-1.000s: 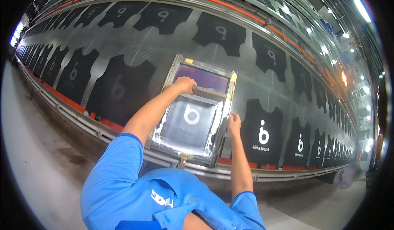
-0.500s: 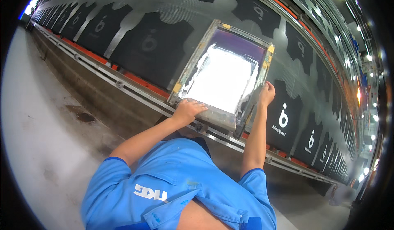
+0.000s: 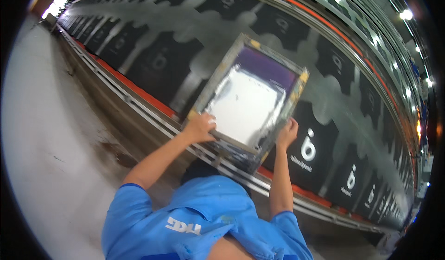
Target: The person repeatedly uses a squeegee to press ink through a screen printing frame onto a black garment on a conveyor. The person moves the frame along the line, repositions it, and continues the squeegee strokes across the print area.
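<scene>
Head view: a rectangular printing screen frame (image 3: 250, 97) is held tilted at the middle of the frame, above a long table (image 3: 139, 90) lined with black shirts. The left hand (image 3: 200, 126) is clenched around the frame's lower left edge, and the right hand (image 3: 287, 133) is closed on its lower right edge. A white-coated mesh and a purple band are seen inside the frame. The frame appears to be carried between shirts, judged by its lifted, slanted position. A shirt with a white printed mark (image 3: 309, 149) lies just right of it. A level, squared lowering onto an unprinted shirt (image 3: 157, 65) would probably be called for.
</scene>
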{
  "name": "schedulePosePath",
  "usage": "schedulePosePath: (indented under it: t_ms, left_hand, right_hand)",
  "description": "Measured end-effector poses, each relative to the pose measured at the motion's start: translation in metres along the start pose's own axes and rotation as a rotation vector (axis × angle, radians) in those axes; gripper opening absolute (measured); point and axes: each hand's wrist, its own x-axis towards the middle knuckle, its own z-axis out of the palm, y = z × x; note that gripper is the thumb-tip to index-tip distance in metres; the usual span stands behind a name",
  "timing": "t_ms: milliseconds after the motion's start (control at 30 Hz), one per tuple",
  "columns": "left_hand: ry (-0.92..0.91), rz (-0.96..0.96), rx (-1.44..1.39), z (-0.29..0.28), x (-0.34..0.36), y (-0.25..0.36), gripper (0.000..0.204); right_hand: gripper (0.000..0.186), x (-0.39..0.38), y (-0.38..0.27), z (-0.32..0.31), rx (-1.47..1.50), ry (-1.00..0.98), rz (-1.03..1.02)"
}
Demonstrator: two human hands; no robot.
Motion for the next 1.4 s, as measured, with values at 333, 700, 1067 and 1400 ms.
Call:
schedulePosePath:
  t_ms: [333,700,1067,1400]
  left_hand:
    - [-0.208,-0.074,0.030,0.015,-0.028,-0.057,0.031]
    - [-0.096,-0.143,-0.089,0.000,0.035,-0.073,0.026]
    - [-0.241,-0.027,-0.067,-0.028,0.276,-0.155,0.041]
    - [-0.439,-0.022,-0.056,-0.036,0.347,-0.170,0.047]
  right_hand:
    - [0.032,-0.018,-0.001,0.057,-0.090,-0.065,0.081]
    - [0.040,-0.021,-0.022,0.051,-0.244,-0.124,0.104]
    - [0.054,0.060,-0.109,0.035,-0.785,-0.260,-0.552]
    - [0.052,0.159,-0.115,0.139,-0.925,-0.688,-0.387]
